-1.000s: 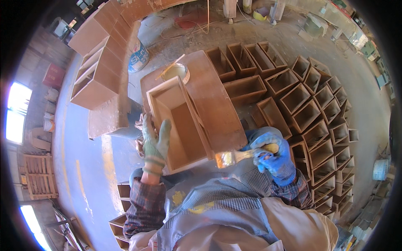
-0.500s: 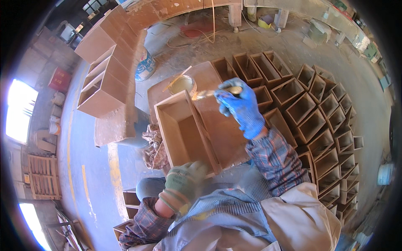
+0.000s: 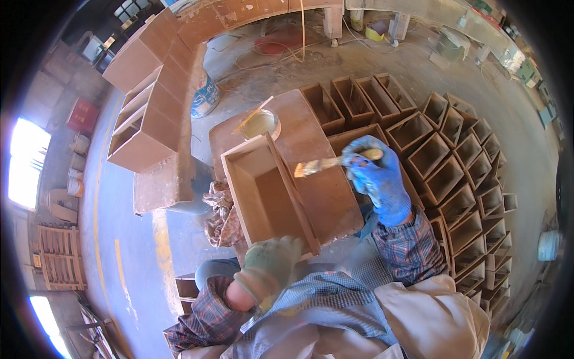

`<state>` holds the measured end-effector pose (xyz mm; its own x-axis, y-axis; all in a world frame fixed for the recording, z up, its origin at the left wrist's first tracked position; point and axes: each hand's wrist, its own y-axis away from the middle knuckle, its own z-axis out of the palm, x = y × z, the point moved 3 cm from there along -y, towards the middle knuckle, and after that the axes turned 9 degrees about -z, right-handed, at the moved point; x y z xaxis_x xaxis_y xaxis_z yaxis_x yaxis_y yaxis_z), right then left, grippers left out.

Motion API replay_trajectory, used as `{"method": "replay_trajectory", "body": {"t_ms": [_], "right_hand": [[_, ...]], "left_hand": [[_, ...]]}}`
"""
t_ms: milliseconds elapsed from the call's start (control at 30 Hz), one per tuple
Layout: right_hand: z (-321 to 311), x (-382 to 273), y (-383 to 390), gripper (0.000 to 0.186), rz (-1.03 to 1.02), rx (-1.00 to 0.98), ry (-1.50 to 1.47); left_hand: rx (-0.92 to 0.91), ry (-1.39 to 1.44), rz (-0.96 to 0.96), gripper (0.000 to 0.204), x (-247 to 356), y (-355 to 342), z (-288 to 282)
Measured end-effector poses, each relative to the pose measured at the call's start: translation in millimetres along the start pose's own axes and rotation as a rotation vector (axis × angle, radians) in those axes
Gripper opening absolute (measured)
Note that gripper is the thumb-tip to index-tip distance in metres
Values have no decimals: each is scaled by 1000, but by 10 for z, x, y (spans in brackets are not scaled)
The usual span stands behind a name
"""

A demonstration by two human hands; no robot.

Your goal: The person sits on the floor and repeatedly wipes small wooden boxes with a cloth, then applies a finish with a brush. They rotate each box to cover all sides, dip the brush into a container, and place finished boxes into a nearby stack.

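My right hand in a blue glove is closed round a paintbrush, its bristles held out over the board, to the right of an open wooden drawer box. My left hand in a grey-green glove is at the box's near end; its fingers are smeared by motion. The box rests on a brown board, with an open tub of pale liquid behind it and a stick across the tub. A crumpled spotted cloth lies at the box's left.
Many wooden boxes stand in rows on the floor to the right. More boxes are stacked on a bench at the left, with a blue-and-white bucket beside it. A wooden pallet leans at the far left; cords lie beyond the board.
My left hand has moved from the box's left side down to its near end. My right hand with the brush rose over the board, then shifted right and down.
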<state>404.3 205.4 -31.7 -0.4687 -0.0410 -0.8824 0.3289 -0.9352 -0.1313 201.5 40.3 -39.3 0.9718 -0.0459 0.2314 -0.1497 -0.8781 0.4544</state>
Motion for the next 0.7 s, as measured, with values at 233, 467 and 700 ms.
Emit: {"method": "replay_trajectory", "body": {"t_ms": [233, 467, 700], "right_hand": [[-428, -98, 609, 23, -268, 198, -184], [79, -56, 1103, 53, -210, 146, -191], [564, -94, 1518, 48, -79, -74, -273]], "left_hand": [[181, 329, -12, 29, -76, 142, -298], [615, 832, 60, 21, 8, 333, -221], [713, 691, 67, 15, 12, 296, -84]]}}
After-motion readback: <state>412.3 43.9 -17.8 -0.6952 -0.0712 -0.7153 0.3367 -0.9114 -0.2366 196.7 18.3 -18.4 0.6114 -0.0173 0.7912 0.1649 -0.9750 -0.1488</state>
